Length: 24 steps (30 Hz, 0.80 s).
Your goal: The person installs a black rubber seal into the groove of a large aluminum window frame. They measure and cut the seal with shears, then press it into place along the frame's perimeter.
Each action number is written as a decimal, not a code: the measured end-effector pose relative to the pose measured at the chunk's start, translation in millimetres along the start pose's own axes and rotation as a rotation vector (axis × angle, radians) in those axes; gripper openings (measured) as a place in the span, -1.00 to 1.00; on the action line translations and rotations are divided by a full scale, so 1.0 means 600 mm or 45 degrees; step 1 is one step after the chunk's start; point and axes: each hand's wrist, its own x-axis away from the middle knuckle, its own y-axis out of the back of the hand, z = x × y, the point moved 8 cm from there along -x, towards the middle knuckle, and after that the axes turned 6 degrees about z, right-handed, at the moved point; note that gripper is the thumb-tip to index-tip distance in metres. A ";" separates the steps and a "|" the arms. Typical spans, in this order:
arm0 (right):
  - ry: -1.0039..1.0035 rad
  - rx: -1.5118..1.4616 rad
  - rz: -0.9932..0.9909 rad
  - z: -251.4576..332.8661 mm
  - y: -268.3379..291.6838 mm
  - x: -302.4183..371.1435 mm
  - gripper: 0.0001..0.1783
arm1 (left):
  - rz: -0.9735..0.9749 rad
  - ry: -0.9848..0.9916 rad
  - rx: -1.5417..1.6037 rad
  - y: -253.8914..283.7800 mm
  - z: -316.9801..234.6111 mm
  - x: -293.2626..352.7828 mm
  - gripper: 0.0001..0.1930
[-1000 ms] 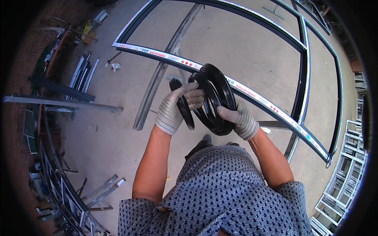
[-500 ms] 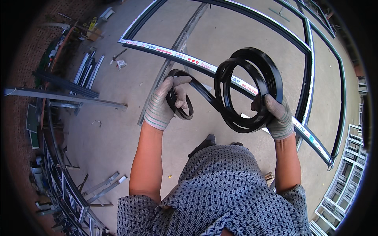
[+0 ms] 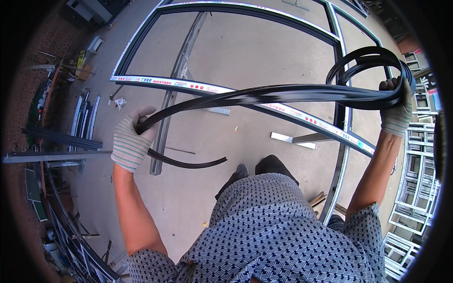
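A black rubber sealing strip stretches between my hands in front of me, its middle bowed slightly upward. My left hand, in a striped pale work glove, is closed on it, and a loose end hangs below and curves to the right. The rest of the strip is wound in loops, with my right hand, gloved too, gripping them at the far right. Beneath the strip lies a large dark window frame with a printed white film along its bars; the strip crosses over its near bar.
Grey metal supports stand under the frame. Several pale frames lean at the right edge. At the left, dark bars and a metal beam jut inward, with a bundle of profiles behind on the concrete floor.
My hands have moved wide apart, left hand leftward and down, right hand rightward. The strip between them has been drawn out long, and its loose end now hangs below my left hand.
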 end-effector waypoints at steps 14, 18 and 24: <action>-0.019 0.344 -0.926 0.166 0.439 -0.042 -0.71 | -0.189 0.044 0.088 0.085 0.071 -0.008 -0.71; -0.147 0.575 -0.971 0.181 0.436 -0.091 -0.71 | -0.154 0.107 0.234 0.108 -0.017 -0.022 -0.69; -0.368 0.858 -0.780 0.093 0.405 -0.155 -0.67 | 0.050 0.348 0.236 0.096 -0.113 -0.080 -0.76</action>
